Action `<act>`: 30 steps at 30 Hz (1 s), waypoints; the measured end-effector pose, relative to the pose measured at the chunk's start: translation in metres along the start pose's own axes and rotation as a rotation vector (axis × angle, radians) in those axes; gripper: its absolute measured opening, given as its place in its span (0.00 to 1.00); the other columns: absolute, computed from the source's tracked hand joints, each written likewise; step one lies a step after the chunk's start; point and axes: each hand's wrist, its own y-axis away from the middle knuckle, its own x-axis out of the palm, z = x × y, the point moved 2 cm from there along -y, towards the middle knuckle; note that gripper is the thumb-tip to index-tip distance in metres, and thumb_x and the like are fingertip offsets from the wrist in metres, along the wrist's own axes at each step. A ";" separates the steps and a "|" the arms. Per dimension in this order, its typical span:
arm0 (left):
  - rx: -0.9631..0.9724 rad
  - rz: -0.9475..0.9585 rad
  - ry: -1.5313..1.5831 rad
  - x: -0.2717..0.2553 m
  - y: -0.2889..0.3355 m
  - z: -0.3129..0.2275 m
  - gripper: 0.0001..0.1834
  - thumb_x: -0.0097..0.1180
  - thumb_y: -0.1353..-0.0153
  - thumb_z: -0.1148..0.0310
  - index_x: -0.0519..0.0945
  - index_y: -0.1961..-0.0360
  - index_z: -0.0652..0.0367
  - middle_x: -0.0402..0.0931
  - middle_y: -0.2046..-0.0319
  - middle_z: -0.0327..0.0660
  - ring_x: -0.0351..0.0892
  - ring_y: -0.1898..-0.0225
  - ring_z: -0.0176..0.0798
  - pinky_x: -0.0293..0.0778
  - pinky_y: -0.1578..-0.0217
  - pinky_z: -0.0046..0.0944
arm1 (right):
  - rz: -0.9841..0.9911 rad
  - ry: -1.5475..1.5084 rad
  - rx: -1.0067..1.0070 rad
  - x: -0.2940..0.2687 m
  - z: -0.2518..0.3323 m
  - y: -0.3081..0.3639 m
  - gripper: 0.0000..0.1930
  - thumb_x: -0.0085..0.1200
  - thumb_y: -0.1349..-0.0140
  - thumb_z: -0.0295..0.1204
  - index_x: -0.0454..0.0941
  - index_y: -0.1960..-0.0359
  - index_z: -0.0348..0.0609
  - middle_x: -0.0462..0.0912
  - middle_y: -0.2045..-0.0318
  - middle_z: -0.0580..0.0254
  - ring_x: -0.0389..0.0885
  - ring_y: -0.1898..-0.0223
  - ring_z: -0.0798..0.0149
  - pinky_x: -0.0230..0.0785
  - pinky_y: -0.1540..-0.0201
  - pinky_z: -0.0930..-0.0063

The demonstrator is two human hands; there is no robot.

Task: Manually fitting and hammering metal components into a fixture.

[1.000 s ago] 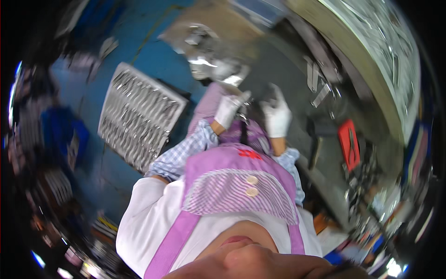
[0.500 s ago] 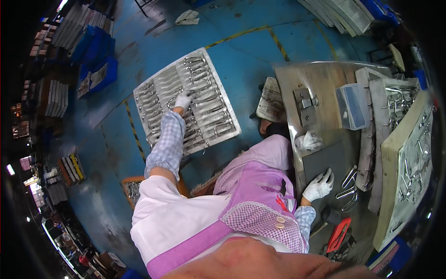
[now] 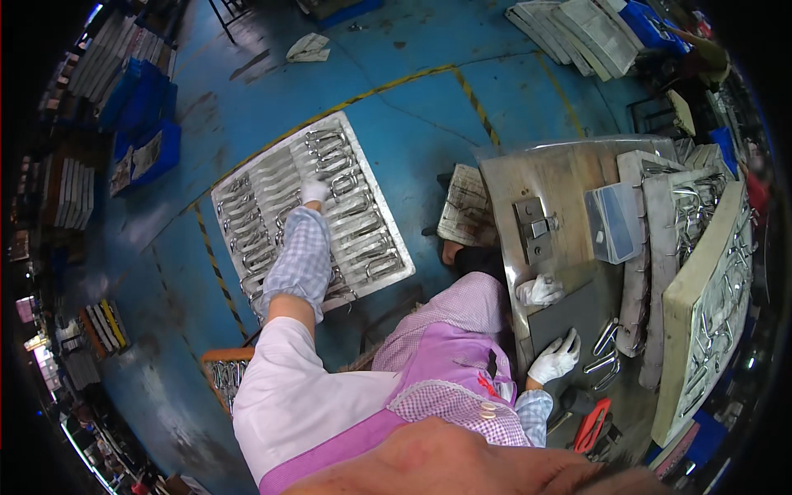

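A white tray (image 3: 394, 266) at centre left carries rows of shiny, bent metal pieces (image 3: 360, 223). My left hand (image 3: 314, 190), in a white glove, reaches down among these rows. Its fingers are small and partly hidden, so what they hold, if anything, does not show. On the worktable at right, my gloved right hand (image 3: 555, 358) rests with fingers apart by the edge of a dark grey flat sheet (image 3: 566, 318). Two looped metal pieces (image 3: 604, 356) lie just right of that hand. A crumpled white glove or cloth (image 3: 540, 290) sits at the sheet's far end.
A metal block fixture (image 3: 535, 231) and a clear plastic box (image 3: 614, 223) stand farther up the worktable. Trays of metal parts (image 3: 701, 305) lean at its right side. Red-handled tool (image 3: 591, 425) lies near. An orange-rimmed box (image 3: 227, 355) of parts is at lower left.
The whole view has shifted, with the tray now lower and more to the left. My left hand has moved slightly farther over the tray. My right hand keeps its place by the sheet.
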 end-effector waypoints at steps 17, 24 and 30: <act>0.136 0.032 -0.304 0.008 -0.068 0.006 0.15 0.60 0.42 0.56 0.87 0.56 0.48 0.84 0.59 0.49 0.82 0.54 0.53 0.75 0.50 0.46 | 0.010 0.051 0.025 0.007 -0.004 0.005 0.22 0.49 0.34 0.32 0.71 0.38 0.52 0.74 0.43 0.52 0.73 0.46 0.46 0.67 0.45 0.52; -0.151 0.149 0.090 0.030 -0.065 -0.028 0.17 0.61 0.42 0.57 0.86 0.54 0.53 0.85 0.62 0.49 0.84 0.58 0.51 0.76 0.52 0.43 | 0.003 0.114 0.027 -0.001 -0.004 0.004 0.21 0.49 0.33 0.32 0.72 0.38 0.52 0.74 0.43 0.53 0.73 0.46 0.46 0.67 0.45 0.52; -0.019 -0.084 0.178 0.003 -0.078 0.024 0.22 0.57 0.38 0.51 0.85 0.51 0.54 0.85 0.64 0.53 0.86 0.63 0.49 0.79 0.59 0.44 | 0.001 -0.009 0.010 0.011 -0.003 -0.003 0.21 0.49 0.33 0.32 0.72 0.38 0.52 0.74 0.44 0.53 0.73 0.46 0.47 0.67 0.45 0.52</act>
